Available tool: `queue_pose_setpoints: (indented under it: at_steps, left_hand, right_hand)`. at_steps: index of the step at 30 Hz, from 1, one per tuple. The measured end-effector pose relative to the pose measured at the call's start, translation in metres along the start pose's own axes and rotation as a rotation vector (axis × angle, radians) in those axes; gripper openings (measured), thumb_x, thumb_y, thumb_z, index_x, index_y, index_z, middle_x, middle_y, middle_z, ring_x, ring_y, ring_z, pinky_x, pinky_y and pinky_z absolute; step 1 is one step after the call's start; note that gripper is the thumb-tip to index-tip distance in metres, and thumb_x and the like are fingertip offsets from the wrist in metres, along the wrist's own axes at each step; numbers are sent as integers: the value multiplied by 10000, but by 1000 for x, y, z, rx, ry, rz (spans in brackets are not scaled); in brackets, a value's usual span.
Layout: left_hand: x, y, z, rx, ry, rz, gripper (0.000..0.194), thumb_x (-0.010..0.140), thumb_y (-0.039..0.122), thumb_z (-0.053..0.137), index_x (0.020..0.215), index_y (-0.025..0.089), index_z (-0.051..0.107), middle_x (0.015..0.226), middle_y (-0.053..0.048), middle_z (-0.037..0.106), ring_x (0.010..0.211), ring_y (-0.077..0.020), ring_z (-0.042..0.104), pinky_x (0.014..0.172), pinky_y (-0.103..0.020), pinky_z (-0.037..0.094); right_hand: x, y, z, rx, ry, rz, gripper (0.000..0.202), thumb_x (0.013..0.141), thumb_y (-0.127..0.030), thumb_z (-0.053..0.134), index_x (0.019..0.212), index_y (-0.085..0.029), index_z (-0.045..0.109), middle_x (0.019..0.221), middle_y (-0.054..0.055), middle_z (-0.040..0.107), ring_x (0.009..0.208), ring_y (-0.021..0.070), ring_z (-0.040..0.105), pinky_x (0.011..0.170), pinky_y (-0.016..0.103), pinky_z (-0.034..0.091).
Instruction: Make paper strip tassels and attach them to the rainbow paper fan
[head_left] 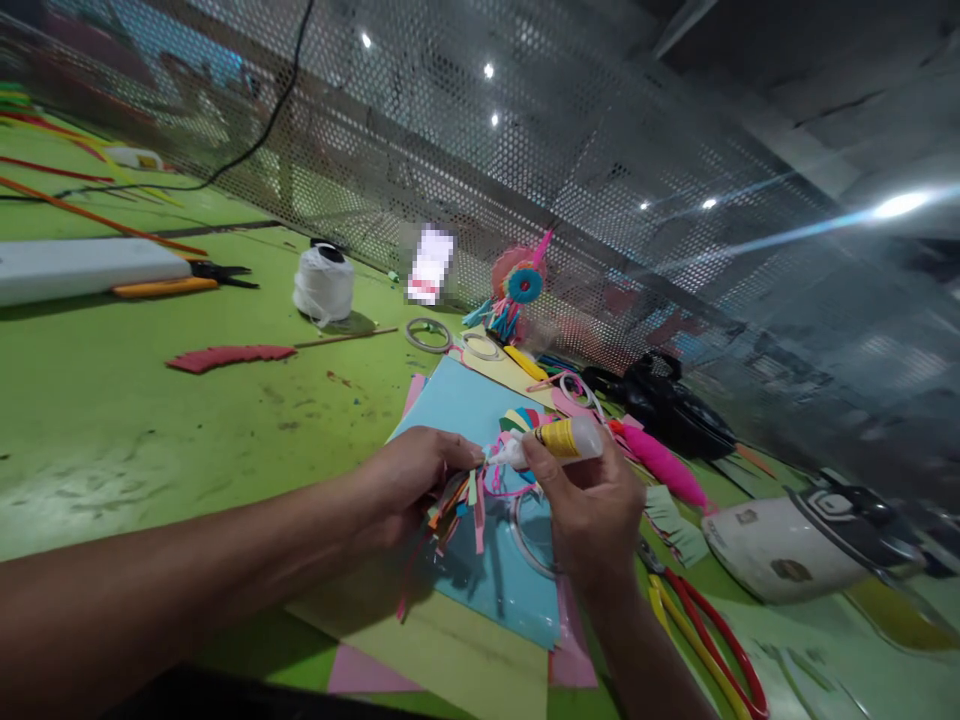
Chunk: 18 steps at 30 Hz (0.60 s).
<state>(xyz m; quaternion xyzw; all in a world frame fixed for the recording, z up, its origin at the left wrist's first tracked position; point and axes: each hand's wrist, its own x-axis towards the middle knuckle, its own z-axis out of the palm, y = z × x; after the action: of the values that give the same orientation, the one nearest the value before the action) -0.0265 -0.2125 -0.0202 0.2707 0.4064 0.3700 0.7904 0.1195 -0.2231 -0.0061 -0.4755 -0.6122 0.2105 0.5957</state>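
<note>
In my right hand [600, 515] is a small white glue bottle [574, 440] with a yellow label, tilted on its side so its nozzle points left. That nozzle reaches the fingertips of my left hand [412, 475], which pinches a colourful paper craft with a fringe of paper strips [478, 505]. A pink outline and striped, multicoloured paper show on the craft behind the bottle; my fingers hide part of it. Both hands are above a light blue paper sheet [442, 400], which lies over yellow paper [465, 640] and pink sheets.
Scissors with red and yellow handles [705, 635] lie at right, near a white container [780, 545]. Farther back are a white string spool [324, 285], a tape ring [427, 335], a phone [431, 265] and a finished-looking paper ornament [521, 285]. Pliers [221, 275] lie left.
</note>
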Motion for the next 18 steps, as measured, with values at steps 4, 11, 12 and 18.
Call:
queue_pose_setpoints:
  at_steps: [4,11,12,18]
  left_hand:
    - [2,1,-2,-26,-19,-2,91,701,147,544,614,119,540,493,-9,516,360,-91,430,346,-190,343]
    - [0,5,1,-15,-12,-23,112,732,138,503,625,120,534,490,-19,523,331,-96,415,317,-202,357]
    - [0,5,1,-10,-11,-21,107,732,139,502,633,120,537,486,-19,522,326,-96,407,311,-204,354]
    - [2,1,-1,-11,-4,-41,85,725,154,515,671,110,564,489,-23,533,326,-99,406,311,-210,364]
  right_hand:
    - [0,1,2,61,-23,49,243,675,-274,729,826,-148,586,743,23,648,671,150,620,615,279,526]
    - [5,13,-2,257,-72,246,266,684,-291,733,861,-138,605,749,20,644,681,134,604,646,276,507]
    - [6,16,-2,304,-69,277,262,680,-289,736,853,-139,607,743,14,638,679,130,599,644,272,502]
    - [10,19,0,414,-36,356,276,664,-283,749,849,-143,600,754,7,630,673,122,590,633,269,493]
